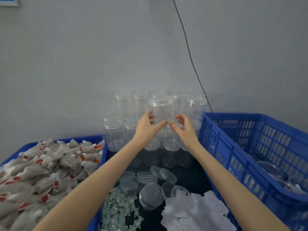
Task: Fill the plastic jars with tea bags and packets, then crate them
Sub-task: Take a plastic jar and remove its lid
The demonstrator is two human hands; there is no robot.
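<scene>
While both arms stretch forward, hands (167, 126) cupped around a clear jar (161, 112), thumbs nearly meeting.

grey wall (83, 55) behind everything. thin black cable (188, 47) running down it from the top edge toward the right. corner of a blue-framed picture (9, 1) at top left.

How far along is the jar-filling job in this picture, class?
Done: a few jars already lie in the right crate, contents unclear. In hand: the left hand and right hand close around one clear jar from the stack at the wall; it looks empty. Left: most stacked jars look empty, the tea bags fill the left bin, and packets and lids lie loose.
</scene>
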